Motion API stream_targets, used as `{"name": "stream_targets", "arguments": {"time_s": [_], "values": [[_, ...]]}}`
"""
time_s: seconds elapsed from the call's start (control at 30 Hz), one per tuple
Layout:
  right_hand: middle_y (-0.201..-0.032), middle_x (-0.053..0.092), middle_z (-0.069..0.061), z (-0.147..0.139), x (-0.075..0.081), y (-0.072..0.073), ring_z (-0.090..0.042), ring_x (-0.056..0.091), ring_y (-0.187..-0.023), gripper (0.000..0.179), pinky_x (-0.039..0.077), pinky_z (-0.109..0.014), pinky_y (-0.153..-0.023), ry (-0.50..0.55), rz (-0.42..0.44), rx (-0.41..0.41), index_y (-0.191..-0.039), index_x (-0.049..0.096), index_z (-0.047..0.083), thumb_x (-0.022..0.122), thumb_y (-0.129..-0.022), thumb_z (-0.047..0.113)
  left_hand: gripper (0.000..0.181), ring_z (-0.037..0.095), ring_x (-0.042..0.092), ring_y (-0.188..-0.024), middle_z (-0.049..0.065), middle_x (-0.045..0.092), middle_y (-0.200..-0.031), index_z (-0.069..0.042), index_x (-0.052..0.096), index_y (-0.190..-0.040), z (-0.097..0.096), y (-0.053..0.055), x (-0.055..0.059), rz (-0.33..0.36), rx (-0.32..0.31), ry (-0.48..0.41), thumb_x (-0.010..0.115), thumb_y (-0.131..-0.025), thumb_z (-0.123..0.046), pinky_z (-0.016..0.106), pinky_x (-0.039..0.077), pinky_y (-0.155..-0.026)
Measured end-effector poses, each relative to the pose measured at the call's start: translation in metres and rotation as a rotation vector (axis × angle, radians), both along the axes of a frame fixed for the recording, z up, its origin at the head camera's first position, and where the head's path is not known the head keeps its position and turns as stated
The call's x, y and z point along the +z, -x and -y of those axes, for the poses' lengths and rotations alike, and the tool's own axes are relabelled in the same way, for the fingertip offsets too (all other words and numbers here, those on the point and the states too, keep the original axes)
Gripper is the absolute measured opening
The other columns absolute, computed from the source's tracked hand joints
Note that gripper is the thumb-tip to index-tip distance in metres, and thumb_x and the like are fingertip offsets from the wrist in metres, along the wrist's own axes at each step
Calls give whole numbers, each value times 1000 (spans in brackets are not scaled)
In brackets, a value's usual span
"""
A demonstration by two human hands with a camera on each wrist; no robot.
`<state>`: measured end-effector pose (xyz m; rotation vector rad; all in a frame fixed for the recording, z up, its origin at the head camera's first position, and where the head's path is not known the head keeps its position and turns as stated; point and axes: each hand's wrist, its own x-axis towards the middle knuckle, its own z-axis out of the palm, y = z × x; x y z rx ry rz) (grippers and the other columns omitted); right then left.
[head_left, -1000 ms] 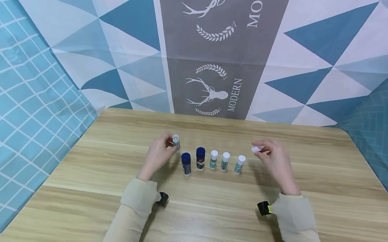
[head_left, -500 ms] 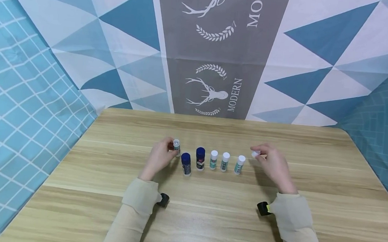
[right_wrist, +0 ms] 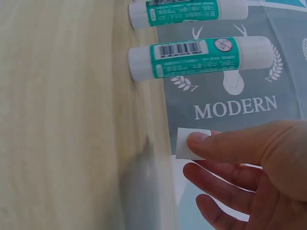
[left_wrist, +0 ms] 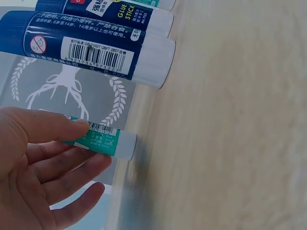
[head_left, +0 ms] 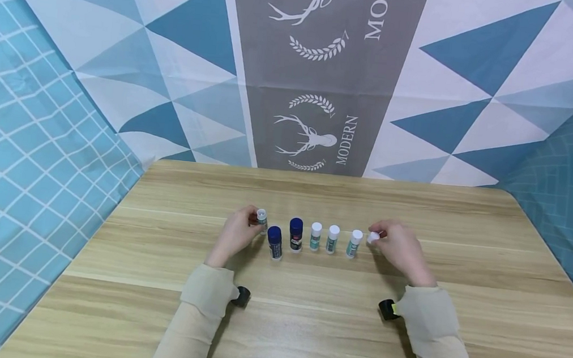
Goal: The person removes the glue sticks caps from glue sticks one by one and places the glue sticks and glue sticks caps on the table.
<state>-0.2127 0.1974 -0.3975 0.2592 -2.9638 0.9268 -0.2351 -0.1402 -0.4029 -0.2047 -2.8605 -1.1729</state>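
My left hand (head_left: 237, 232) pinches a small green-labelled glue stick (left_wrist: 108, 141) between thumb and fingers. Its top shows uncapped in the head view, and its white base is close over the table. Over on the right, my right hand (head_left: 403, 252) pinches a white cap (right_wrist: 183, 146) between thumb and forefinger, low above the wood. Between the hands stand two larger blue glue sticks (head_left: 274, 243) with dark blue caps. To their right are three upright green-and-white glue sticks (head_left: 332, 240), capped in white. The rightmost one is nearest to the right hand.
The row stands on a wooden table (head_left: 304, 328), whose far edge meets a patterned cloth backdrop (head_left: 321, 74). Blue checked cloth (head_left: 29, 139) hangs at the left. Both wrists wear small black cameras (head_left: 241, 297).
My left hand has lowered the open glue stick toward the table beside the blue ones. My right hand has brought the white cap down and slightly nearer to me.
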Motion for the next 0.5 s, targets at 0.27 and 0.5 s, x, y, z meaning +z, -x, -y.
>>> {"name": "stream_targets", "arguments": {"time_s": [0.27,0.5], "values": [[-93,62,-15,-4,-10,2,-24,58,-83,18,48,-40,-70,-24,-15,20,-98,66,0,64,-80,4,25,26,62,-90,15,64,-97,1,59,-102,1,1,-2,-14,-5,-4,65,-79,-4,38,48,-84],[-94,61,-15,-5,-15,4,-24,57,-82,19,47,-39,-71,-30,7,26,-99,65,0,63,-80,3,27,26,62,-91,15,64,-99,1,58,-105,1,3,-6,-5,-11,8,64,-80,-4,37,49,-84]]}}
